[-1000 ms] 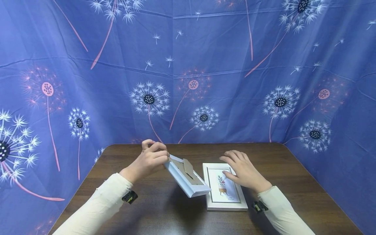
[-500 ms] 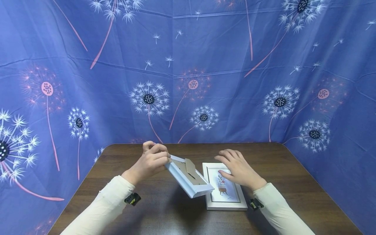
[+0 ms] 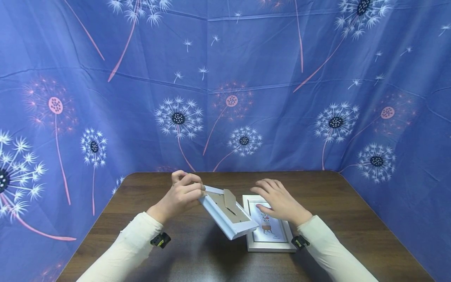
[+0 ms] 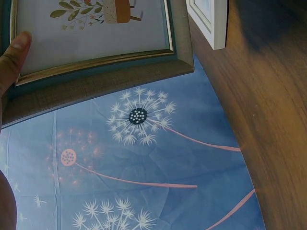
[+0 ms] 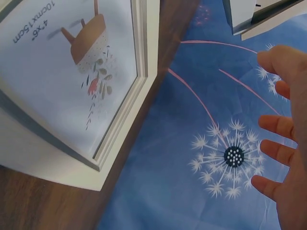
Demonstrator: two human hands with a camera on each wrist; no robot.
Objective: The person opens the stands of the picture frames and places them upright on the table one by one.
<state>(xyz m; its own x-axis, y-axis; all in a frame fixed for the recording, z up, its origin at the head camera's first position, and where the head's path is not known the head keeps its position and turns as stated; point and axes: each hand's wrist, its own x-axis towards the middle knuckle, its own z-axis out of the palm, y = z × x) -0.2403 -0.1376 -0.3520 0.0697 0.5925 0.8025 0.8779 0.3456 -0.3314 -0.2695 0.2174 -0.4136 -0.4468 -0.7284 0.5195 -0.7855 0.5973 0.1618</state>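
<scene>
My left hand (image 3: 181, 196) grips one corner of a picture frame (image 3: 222, 203), which hangs tilted above the table. Its brown backing with a raised easel stand faces the head camera. The left wrist view shows the thumb (image 4: 20, 43) on the front side, where a plant print (image 4: 117, 12) sits inside the border. Flat on the table lies a second, white picture frame (image 3: 271, 247), partly overlapped by the held one. Over that second frame my right hand (image 3: 280, 200) hovers with spread fingers, holding nothing. The lying frame's print (image 5: 91, 48) reads 10cmx15cm.
The dark wooden table (image 3: 352, 219) ends at a blue cloth backdrop (image 3: 282, 98) with dandelion prints, which also hangs at both sides. A small dark device (image 3: 160, 240) is strapped to the left sleeve, and another (image 3: 300, 243) to the right.
My right hand has moved left over the lying frame, toward the held one. The held frame has shifted slightly right in my left hand. The white frame stays in place.
</scene>
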